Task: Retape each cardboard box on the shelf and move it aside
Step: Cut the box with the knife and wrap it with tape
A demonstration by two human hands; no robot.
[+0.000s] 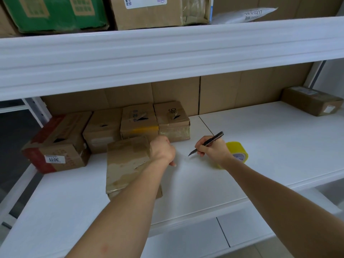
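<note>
A taped cardboard box (126,161) lies on the white shelf (242,146), pulled out in front of a row of several boxes (138,121) at the back left. My left hand (162,148) grips the box's far right corner, fingers curled over its edge. To the right, my right hand (212,148) holds a black craft knife (206,143) like a pen, blade pointing down-left just above the shelf. A yellow tape roll (239,151) sits just behind my right hand, partly hidden by the wrist.
Another taped box (310,100) stands at the far right end of the shelf. The upper shelf (167,53) carries a green box (54,13), a brown box (158,12) and a white mailer (245,14). Cardboard lines the back wall.
</note>
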